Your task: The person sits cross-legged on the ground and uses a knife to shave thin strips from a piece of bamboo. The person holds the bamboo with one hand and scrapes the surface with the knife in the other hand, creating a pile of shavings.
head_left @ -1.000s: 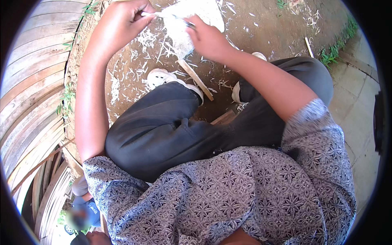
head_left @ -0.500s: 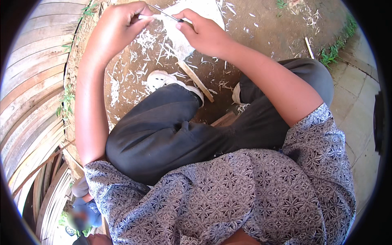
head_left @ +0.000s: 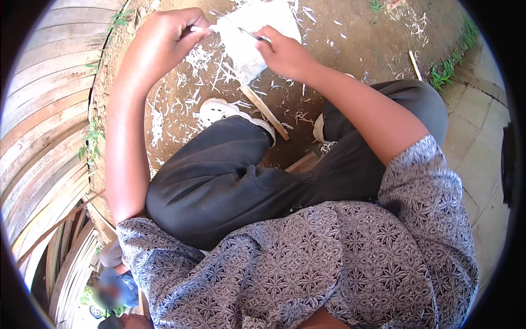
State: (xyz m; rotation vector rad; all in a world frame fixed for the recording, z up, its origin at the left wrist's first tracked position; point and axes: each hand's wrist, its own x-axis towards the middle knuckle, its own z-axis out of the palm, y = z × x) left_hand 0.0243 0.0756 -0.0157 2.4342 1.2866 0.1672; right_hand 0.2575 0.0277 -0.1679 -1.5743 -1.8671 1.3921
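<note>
My left hand (head_left: 172,44) is closed around a short pale strip of wood (head_left: 213,28), whose end pokes out past the fingertips. My right hand (head_left: 287,55) grips the dark handle of a thin knife (head_left: 249,34). The blade points up and left, toward the strip, with its tip close to it; whether they touch I cannot tell. Both hands are held out over a whitish sheet (head_left: 252,60) on the ground. Pale shavings (head_left: 200,59) are scattered around the sheet.
A flat wooden stick (head_left: 264,112) lies between my white shoes (head_left: 216,111). Curving wooden slats (head_left: 46,109) line the left side. Paving tiles (head_left: 466,120) run along the right. Another person (head_left: 118,288) is at the lower left.
My right hand has drawn the knife right and slightly down, away from my left hand. The left hand, still on the strip, has shifted slightly right and down.
</note>
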